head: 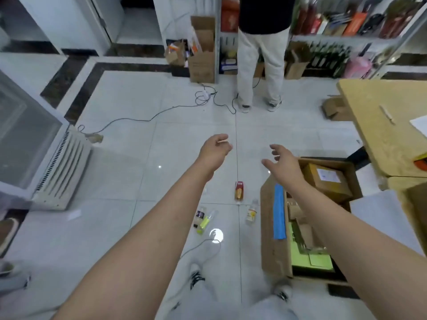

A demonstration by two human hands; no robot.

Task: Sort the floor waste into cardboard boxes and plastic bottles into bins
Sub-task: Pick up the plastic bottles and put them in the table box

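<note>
Hands: our left hand (216,148) is loosely curled, our right hand (284,165) has its fingers spread; both are empty.
Next: we stoop and grip the red bottle (239,191) round its middle.

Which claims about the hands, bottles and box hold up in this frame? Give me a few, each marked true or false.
1. The left hand and right hand hold nothing. True.
2. The red bottle lies inside the cardboard box. False: it lies on the floor, left of the box.
3. The cardboard box is empty. False: it holds a smaller box and green packaging.
4. A yellow bottle lies on the floor. True.
5. Another person stands at the shelves. True.
</note>
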